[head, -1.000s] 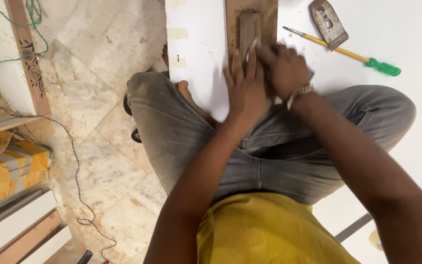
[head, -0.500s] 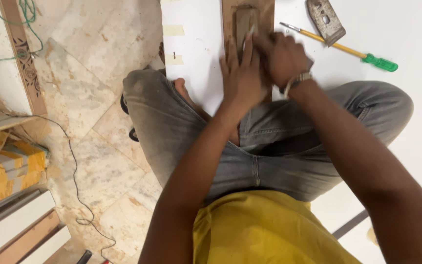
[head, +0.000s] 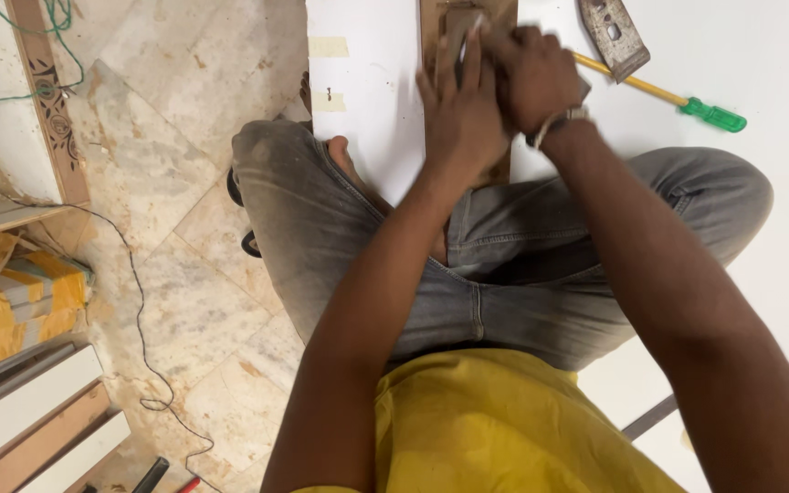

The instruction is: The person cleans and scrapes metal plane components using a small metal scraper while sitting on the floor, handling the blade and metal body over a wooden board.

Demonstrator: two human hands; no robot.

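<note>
You sit cross-legged in faded grey jeans and a yellow shirt on a large white laminated board, both arms stretched forward to the top centre of the frame, where a narrow brown wooden strip runs straight away from you, its long axis pointing from your lap toward the upper edge. On it sits a small grey metal block-shaped tool, partly hidden and blurred, so its exact kind cannot be told. Your left hand lies flat, fingers together and extended along the strip, pressing down just below the tool; your right hand, a metal bracelet at the wrist, is curled shut over the tool's near end, the two hands touching side by side. The right hand sits slightly farther up the strip and closer to the tool. To the upper right, apart from the hands, lie a hammer head of dull grey steel and a screwdriver with a yellow shaft and green handle. At the left of the frame, mottled beige stone floor tiles carry a thin black cable.
</note>
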